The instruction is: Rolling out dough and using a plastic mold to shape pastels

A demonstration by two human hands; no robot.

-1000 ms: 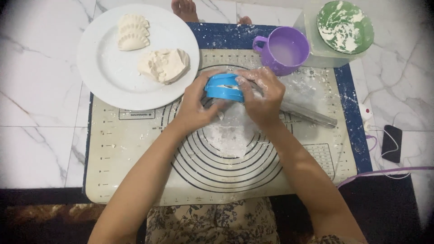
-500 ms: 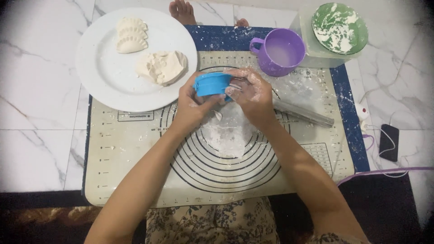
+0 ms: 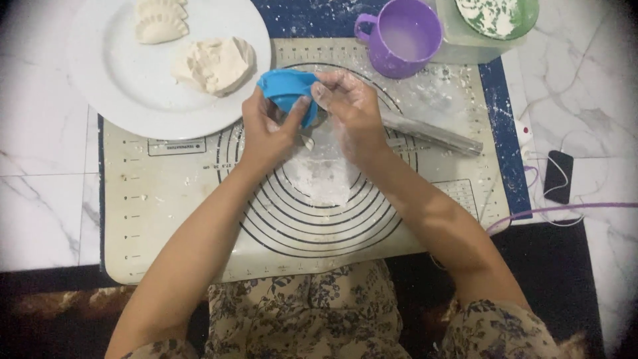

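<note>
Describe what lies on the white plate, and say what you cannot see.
On the white plate lie a lump of dough and shaped dumplings stacked at the far rim. The frame's top edge cuts off part of them, so their count is unclear.

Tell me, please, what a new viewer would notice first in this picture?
Probably the bright blue dumpling press, held by both floury hands, left hand and right hand, above the ringed pastry mat. Next, the white plate at upper left with a dough lump, and the purple cup at the top.
</note>
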